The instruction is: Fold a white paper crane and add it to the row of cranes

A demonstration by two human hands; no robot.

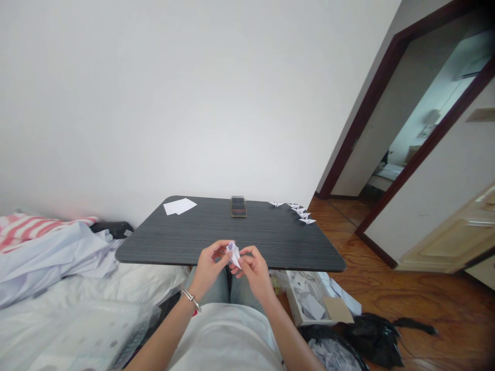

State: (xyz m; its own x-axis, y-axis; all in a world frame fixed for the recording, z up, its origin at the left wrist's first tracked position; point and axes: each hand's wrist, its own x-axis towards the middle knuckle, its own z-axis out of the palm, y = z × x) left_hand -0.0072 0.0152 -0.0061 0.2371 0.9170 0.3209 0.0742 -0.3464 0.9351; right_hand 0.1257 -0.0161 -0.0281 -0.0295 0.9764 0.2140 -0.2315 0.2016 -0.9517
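Note:
Both my hands meet just in front of the near edge of a dark wood-grain table [270, 242]. My left hand [208, 265] and my right hand [255, 268] pinch a small folded piece of white paper [233, 254] between their fingertips. A silver bracelet [190, 298] circles my left wrist. On the far left of the table lie flat white paper sheets [179, 206]. A row of several small folded white paper figures [299, 211] runs along the table's far right edge.
A small dark phone-like object [238, 206] stands at the table's far middle. Bedding and striped cloth [46, 247] lie to the left. On the wooden floor at right sit a box of paper scraps [313, 304] and a black bag [371, 340]. An open doorway [417, 134] is at right.

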